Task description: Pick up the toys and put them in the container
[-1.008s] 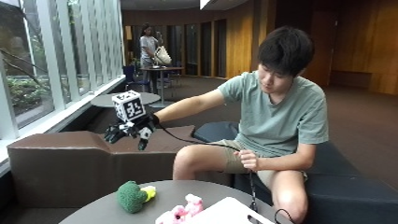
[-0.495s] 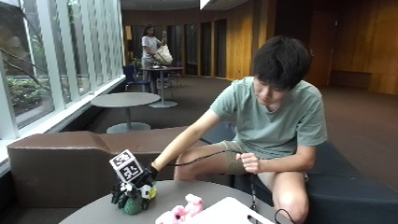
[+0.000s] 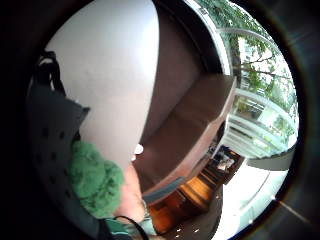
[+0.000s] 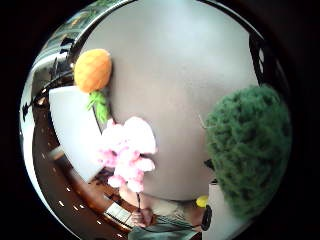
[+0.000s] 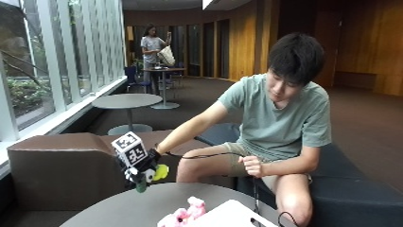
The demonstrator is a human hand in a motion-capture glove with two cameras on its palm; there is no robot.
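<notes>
My gloved right hand [image 5: 142,169] grips a green plush toy [image 5: 140,186] with a yellow part [image 5: 161,172] and holds it a little above the far left of the round grey table [image 5: 126,208]. The toy sits close against the palm in both palm views [image 4: 250,150] [image 3: 95,180]. A pink plush toy [image 5: 184,215] [image 4: 127,150] lies on the table beside the white container [image 5: 230,216] [image 4: 70,130]. An orange plush toy with green leaves [image 4: 92,70] lies at the container's edge; the outside view does not show it.
A brown bench [image 5: 56,165] [image 3: 190,130] stands just behind the table, under the windows. The person's bare left hand [image 5: 252,166] rests on their knee, holding a cable. Another round table [image 5: 126,101] stands further back.
The hand came down from above the bench onto the green toy on the table, took hold of it, and now holds it lifted off the tabletop.
</notes>
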